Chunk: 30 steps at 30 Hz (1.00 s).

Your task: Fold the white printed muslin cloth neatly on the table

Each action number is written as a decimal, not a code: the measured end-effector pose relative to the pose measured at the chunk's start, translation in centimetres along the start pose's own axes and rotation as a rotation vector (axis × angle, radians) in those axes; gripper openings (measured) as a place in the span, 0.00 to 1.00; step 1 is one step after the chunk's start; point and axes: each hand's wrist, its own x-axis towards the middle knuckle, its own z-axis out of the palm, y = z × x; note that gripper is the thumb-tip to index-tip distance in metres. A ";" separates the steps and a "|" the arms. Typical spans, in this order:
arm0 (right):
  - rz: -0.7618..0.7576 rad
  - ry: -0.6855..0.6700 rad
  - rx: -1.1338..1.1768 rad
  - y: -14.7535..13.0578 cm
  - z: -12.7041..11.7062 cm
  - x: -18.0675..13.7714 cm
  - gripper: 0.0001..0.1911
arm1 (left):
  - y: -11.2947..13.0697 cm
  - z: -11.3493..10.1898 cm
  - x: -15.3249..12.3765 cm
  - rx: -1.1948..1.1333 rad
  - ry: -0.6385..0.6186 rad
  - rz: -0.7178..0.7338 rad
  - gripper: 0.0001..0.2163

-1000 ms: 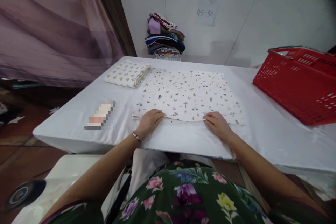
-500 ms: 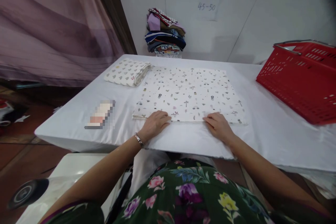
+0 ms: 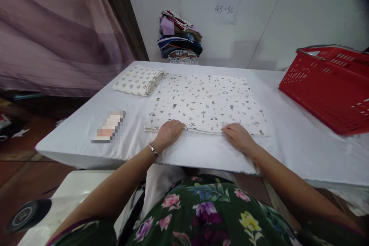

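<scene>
A white cloth [image 3: 206, 102] printed with small palm trees and rainbows lies flat in folded layers on the table. Its near edge is pinched by my left hand [image 3: 170, 132], fingers closed, left of the middle. Farther right along that same edge, my right hand [image 3: 238, 135] is closed on the cloth too. Between the hands the edge is slightly raised. The thumbs are partly hidden. Touching the cloth's far left corner is a folded blanket [image 3: 137, 80] with a grey pattern.
The table [image 3: 300, 153] has a white cover. A red basket [image 3: 328, 88] stands at its right; a blurred-out phone-like object [image 3: 108, 127] lies at the left. Behind the table rises a stack of folded fabrics [image 3: 179, 40] against the wall. A pinkish curtain [image 3: 57, 27] hangs at the left.
Between my hands the cloth's near edge has lifted a little, and its layers show. Both hands keep nearly the same places. The view has shifted slightly.
</scene>
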 end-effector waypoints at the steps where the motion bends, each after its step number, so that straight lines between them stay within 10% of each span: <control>1: 0.002 -0.004 0.009 -0.1 -0.1 0.1 0.14 | 0.0 0.0 0.1 -0.013 0.003 -0.015 0.11; 30: 0.044 0.082 0.197 -0.5 -0.2 1.0 0.11 | 0.3 0.3 0.6 -0.244 -0.024 -0.200 0.10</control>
